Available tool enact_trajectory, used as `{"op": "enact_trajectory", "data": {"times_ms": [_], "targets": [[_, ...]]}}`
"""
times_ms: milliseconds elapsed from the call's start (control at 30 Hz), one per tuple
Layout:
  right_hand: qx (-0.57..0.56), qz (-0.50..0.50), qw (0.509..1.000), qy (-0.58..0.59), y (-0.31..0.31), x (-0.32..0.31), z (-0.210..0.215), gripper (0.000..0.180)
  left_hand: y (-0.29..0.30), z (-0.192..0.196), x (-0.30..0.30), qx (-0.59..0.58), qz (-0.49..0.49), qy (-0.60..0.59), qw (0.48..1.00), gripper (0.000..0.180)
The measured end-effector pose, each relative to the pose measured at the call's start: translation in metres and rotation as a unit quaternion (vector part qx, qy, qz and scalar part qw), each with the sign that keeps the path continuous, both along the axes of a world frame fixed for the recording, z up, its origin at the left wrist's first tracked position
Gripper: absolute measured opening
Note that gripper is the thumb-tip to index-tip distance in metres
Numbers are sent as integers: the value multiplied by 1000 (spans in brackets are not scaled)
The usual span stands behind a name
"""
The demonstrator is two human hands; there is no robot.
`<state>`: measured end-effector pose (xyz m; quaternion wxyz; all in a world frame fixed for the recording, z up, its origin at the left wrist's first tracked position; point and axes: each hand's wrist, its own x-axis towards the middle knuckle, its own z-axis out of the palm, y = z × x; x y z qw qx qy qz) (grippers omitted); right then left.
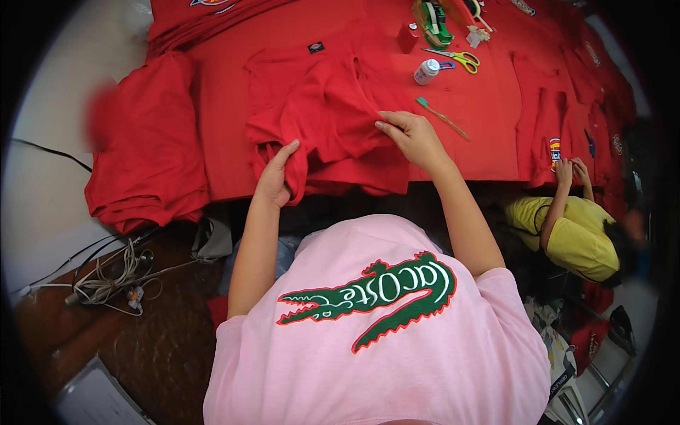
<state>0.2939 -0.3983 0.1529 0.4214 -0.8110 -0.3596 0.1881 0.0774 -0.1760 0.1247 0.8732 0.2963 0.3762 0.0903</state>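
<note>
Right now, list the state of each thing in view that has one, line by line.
Red garment: rumpled, gripped by both hands
Left hand: closed on its fabric
Right hand: pinching its fabric
Scissors: lying flat, unheld
Toothbrush: lying flat, unheld
White bottle: unheld
Garment pile: loosely stacked, unheld
Cable: loosely bundled

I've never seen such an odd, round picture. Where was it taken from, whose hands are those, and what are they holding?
There's no robot here, just a person's bare hands. A wide-angle camera worn on their head looks down, so straight edges bend. The left hand and right hand both hold a red garment over a red-covered table. To its right are scissors, a toothbrush and a white bottle; a red cloth pile sits left. Farther right is another person in yellow.
</note>
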Motion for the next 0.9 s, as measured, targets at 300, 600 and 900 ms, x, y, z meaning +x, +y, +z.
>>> {"op": "enact_trajectory", "data": {"times_ms": [300, 600, 900], "targets": [[220, 277, 840, 412, -89, 13, 119, 20, 25, 119, -177, 250, 225, -172, 926, 50], [330, 739, 495, 316, -147, -29, 205, 18, -70, 198, -405, 429, 373, -37, 822, 50], [321, 724, 556, 253, -150, -28, 239, 14, -92, 259, -417, 571, 344, 85, 741, 54]]}}
